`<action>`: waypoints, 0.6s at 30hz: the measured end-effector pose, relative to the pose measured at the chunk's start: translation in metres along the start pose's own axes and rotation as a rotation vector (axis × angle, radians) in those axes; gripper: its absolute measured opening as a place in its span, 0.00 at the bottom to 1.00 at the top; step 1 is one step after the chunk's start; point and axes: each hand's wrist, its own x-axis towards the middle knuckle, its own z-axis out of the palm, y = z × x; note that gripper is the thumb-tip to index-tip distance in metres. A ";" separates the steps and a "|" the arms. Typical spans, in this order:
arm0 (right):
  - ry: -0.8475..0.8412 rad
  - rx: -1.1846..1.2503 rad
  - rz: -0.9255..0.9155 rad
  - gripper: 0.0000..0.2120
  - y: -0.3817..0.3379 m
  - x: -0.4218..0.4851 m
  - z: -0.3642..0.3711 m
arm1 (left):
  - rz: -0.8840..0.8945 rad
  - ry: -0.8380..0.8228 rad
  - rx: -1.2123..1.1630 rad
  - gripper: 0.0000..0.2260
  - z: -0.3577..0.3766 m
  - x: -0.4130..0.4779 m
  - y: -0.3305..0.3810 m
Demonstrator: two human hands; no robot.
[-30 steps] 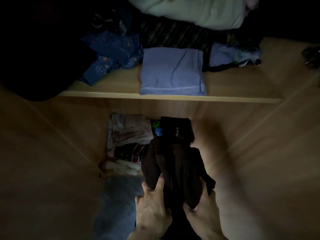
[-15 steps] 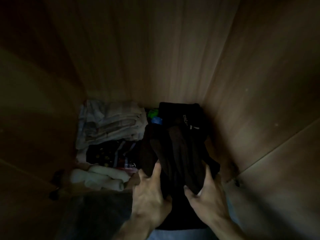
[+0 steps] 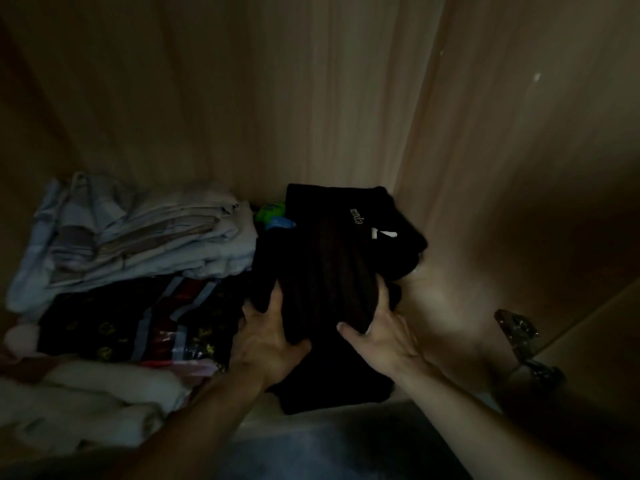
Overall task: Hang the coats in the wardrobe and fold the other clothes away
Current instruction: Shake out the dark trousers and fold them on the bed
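My left hand [image 3: 266, 336] and right hand [image 3: 384, 337] each curl around one side of a dark folded garment [image 3: 329, 271], fingers wrapped over its long edges and thumbs at its near end. Both hands have a firm hold on it.

Around them is the wooden wardrobe [image 3: 311, 98], dimly lit, with its back panel and right wall meeting in a corner. On the compartment floor to the left is a stack of pale folded clothes [image 3: 145, 237]. A dark patterned piece [image 3: 131, 317] lies in front of that stack, and white rolled fabric [image 3: 97, 403] lies nearest me.

The garment I hold sits in the right back corner. It lies on top of a black folded item with pale lettering [image 3: 363, 216] and just beside the pale stack. A metal hinge [image 3: 519, 334] glints on the right wall. A small green and blue object [image 3: 275, 214] peeks out between the two piles; I cannot tell what it is.

I judge the garment to be soft, light and limp. It has a ribbed look, so it should grip well, not slide. The fold will sag or open if I lift it by one end. Holding both long sides, as I do now, looks the safest way.
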 end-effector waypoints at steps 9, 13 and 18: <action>0.224 -0.290 -0.241 0.51 -0.010 -0.023 -0.002 | 0.251 0.357 0.320 0.61 0.003 -0.019 0.004; 0.258 -0.344 -0.352 0.50 -0.014 -0.028 -0.005 | 0.341 0.338 0.456 0.54 0.006 -0.019 0.005; 0.291 -0.464 -0.545 0.50 -0.013 -0.023 0.005 | 0.390 0.286 0.538 0.45 0.011 -0.012 -0.003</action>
